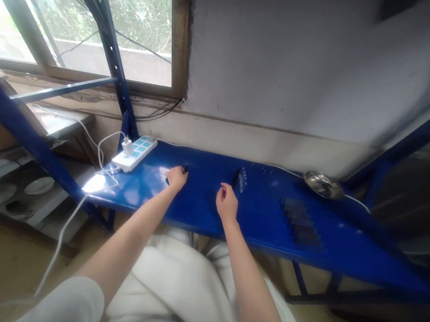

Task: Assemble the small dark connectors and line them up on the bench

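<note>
My left hand is over the blue tabletop, its fingers closed on a small dark piece whose kind I cannot make out. To the right, my right hand is held above the same surface with thumb and fingers drawn together. Whatever it pinches, if anything, is too small to see. Just beyond the right hand lies a dark strip beside a row of small clear, knobbly pieces. The two hands are apart.
A white power strip with a plug in it lies at the table's left end, its cable trailing down. A shiny metal dish sits at the back right. A blurred-out dark object lies nearer. Blue frame posts flank the table.
</note>
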Available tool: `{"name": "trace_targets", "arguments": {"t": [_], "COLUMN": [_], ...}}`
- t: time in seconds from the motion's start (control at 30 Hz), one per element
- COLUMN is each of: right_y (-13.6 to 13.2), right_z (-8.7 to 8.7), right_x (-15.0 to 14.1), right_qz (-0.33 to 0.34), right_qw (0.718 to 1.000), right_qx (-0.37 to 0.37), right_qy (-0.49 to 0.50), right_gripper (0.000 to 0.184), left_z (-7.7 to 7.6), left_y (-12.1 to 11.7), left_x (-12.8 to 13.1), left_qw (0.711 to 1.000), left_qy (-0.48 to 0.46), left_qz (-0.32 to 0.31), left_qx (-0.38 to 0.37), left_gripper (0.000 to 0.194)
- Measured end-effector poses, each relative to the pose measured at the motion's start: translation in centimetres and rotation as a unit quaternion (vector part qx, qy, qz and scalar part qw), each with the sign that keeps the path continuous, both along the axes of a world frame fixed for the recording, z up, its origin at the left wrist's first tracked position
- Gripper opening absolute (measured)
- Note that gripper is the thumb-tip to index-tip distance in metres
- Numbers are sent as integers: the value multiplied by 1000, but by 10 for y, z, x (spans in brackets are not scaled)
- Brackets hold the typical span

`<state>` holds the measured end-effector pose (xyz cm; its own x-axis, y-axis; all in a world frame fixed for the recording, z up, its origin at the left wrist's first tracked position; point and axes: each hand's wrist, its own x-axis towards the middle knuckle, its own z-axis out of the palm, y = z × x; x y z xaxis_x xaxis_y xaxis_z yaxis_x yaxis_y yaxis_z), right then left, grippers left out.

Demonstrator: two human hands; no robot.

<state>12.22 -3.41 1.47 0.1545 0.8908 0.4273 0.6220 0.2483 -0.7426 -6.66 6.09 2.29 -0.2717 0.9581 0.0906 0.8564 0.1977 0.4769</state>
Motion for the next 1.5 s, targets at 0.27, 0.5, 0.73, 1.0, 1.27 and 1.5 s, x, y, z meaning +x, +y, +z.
{"name": "trace_targets", "arguments": {"t": [0.27,0.5,0.73,1.0,1.27,1.5], "right_y": [1,2,6,17,26,34], "right_z": [-2,-4,-6,-16,-22,-21], "right_x": [1,2,11,25,36,45], "right_qz": [-18,-78,-237,-363,-338,-323], "right_qw": [1000,995,966,931,940,941], "right_qx": [-4,45,65,-5,-50,-94], "right_qy": [6,47,84,44,-4,-44], "right_gripper": [36,35,29,30,28,26], "left_z": [1,2,3,0,2,8], "left_y": [-6,-40,-84,-85,-57,-49], "left_x": [1,4,54,110,126,132], "left_qw": [999,978,936,930,931,923], "left_qy": [-25,-94,-38,25,84,102], "left_qz": [31,30,-224,-331,-339,-342], "left_qx": [6,182,267,157,104,145], "left_gripper": [22,28,28,54,52,32]}}
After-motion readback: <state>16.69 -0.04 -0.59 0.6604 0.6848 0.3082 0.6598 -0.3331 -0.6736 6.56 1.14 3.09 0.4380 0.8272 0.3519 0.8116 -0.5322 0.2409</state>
